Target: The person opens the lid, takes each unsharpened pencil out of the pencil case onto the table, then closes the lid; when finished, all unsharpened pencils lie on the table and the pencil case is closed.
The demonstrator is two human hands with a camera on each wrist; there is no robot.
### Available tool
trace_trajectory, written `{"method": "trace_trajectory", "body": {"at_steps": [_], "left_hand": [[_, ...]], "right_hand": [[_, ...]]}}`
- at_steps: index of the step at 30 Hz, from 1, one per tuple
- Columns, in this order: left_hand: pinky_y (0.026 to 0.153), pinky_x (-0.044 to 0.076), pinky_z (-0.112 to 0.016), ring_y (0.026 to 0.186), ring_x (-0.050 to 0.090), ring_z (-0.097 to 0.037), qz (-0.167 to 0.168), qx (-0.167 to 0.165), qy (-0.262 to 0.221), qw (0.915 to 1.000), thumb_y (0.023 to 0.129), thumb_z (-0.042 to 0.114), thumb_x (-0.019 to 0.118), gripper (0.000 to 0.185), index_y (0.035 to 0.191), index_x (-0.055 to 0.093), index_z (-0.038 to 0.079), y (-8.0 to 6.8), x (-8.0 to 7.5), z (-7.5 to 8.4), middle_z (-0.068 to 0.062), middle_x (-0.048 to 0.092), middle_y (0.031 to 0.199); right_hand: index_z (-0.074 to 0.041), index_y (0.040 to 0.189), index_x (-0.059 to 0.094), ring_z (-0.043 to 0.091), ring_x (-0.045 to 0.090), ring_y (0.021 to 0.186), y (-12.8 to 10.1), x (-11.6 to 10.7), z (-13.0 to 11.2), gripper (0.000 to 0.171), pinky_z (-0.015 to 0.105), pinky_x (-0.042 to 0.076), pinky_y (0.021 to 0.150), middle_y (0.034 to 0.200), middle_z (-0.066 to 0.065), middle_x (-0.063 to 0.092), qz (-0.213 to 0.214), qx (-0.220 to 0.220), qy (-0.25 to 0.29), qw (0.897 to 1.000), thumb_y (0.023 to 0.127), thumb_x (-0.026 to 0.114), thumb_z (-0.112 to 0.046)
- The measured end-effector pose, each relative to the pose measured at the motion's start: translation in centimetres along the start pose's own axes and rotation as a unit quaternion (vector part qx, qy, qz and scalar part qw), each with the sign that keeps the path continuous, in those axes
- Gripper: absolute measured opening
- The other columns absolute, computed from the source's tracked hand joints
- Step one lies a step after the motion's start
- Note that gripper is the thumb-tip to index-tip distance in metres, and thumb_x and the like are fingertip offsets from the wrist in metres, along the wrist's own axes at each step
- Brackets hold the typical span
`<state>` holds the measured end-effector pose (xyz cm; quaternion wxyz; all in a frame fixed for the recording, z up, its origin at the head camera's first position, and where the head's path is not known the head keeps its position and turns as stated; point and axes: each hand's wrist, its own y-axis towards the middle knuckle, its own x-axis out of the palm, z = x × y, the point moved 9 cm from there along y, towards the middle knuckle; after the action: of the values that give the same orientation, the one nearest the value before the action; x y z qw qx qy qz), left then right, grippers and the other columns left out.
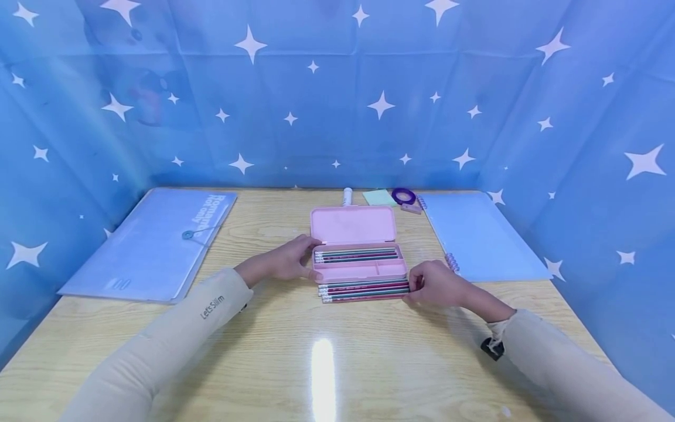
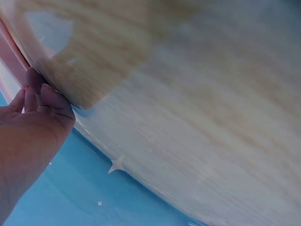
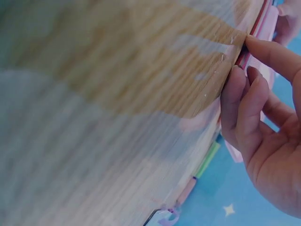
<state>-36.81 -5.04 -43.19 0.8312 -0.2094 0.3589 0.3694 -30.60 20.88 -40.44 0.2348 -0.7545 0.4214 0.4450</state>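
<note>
- Pencil case point(image 1: 358, 246), pink, lid open, at the middle of the wooden counter point(image 1: 295, 363); several pencils inside its long compartment.
- Row of loose pencils point(image 1: 364, 290) flat on the counter, just in front of the case, touching its front edge.
- Left hand point(image 1: 287, 262) at the case's left end, fingers point(image 2: 47, 96) curled against its side.
- Right hand point(image 1: 436, 283) at the right end of the loose pencils, fingers point(image 3: 244, 103) pinching their tips.
- Blue folder point(image 1: 153, 246) far left; spiral notebook point(image 1: 480, 234) far right.
- Behind the case: white tube point(image 1: 347, 196), green notepad point(image 1: 378, 198), purple tape roll point(image 1: 403, 196).
- Blue star-patterned cloth point(image 1: 337, 94) all round.
</note>
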Motion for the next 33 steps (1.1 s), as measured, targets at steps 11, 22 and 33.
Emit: {"method": "trace_trajectory", "body": {"at_steps": [11, 22, 33], "left_hand": [[0.099, 0.038, -0.037, 0.116, 0.042, -0.022, -0.001, 0.005, -0.003, 1.0, 0.079, 0.044, 0.082, 0.091, 0.147, 0.038, 0.003, 0.0, 0.0, 0.1, -0.01, 0.044, 0.136], [0.101, 0.039, -0.038, 0.116, 0.044, -0.022, -0.003, -0.007, -0.004, 1.0, 0.08, 0.045, 0.081, 0.092, 0.148, 0.036, 0.003, -0.2, 0.1, 0.0, -0.011, 0.044, 0.136], [0.106, 0.036, -0.038, 0.121, 0.042, -0.022, 0.0, -0.004, -0.003, 1.0, 0.079, 0.046, 0.081, 0.092, 0.148, 0.036, 0.004, -0.1, -0.2, -0.1, -0.011, 0.042, 0.14]], "right_hand": [[-0.017, 0.069, 0.063, 0.01, 0.05, 0.058, 0.8, -1.2, -0.2, 0.022, 0.025, 0.041, 0.054, 0.066, -0.007, 0.059, -0.015, 0.028, 0.016, 0.999, 0.081, 0.082, -0.019], [-0.007, 0.092, 0.074, 0.011, 0.048, 0.056, 5.3, -1.2, -1.0, 0.004, 0.028, 0.044, 0.056, 0.087, 0.0, 0.068, -0.01, 0.002, 0.031, 0.999, 0.089, 0.072, -0.009], [-0.004, 0.103, 0.076, 0.023, 0.063, 0.094, 8.1, -0.8, 0.0, 0.016, 0.04, 0.05, 0.081, 0.106, 0.008, 0.072, -0.028, 0.013, 0.008, 0.999, 0.088, 0.074, -0.009]]}}
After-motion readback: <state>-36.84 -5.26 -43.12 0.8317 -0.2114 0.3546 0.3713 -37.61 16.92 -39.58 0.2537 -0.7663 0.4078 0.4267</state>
